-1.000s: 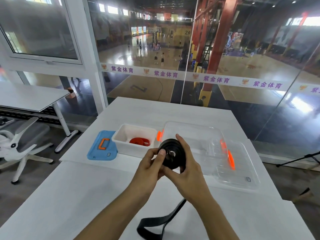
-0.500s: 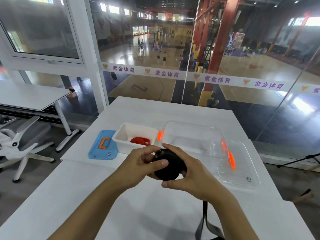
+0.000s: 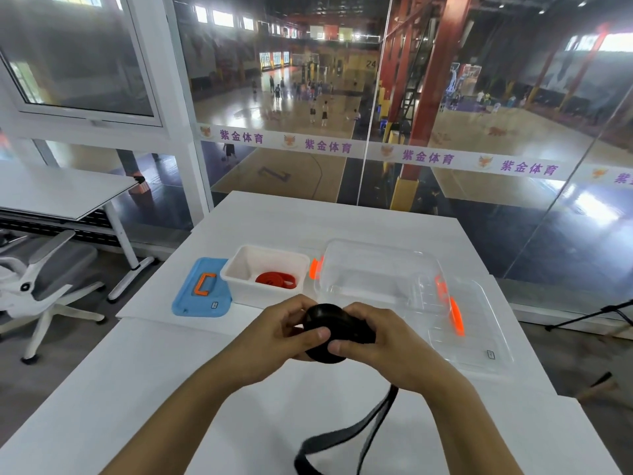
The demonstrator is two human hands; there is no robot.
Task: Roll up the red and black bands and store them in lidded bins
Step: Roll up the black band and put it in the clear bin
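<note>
White tabletop fills the lower half of the frame, with glass walls behind it looking out over an indoor sports court. Just below centre, the left hand and the right hand are both clamped around a thick black rubber band wound into a coil, held above the table. Its unrolled tail hangs from under the right wrist and loops along the bottom edge. Above the hands, a small white plastic bin holds the coiled red band; its blue lid with an orange handle lies flat to the left. Right of that bin sits an open clear plastic bin, and its clear lid with orange clips lies further right. To roll well, I judge the thumbs should pin the coil tight while the fingers turn it, feeding the tail in flat and untwisted so layers stay aligned.
</note>
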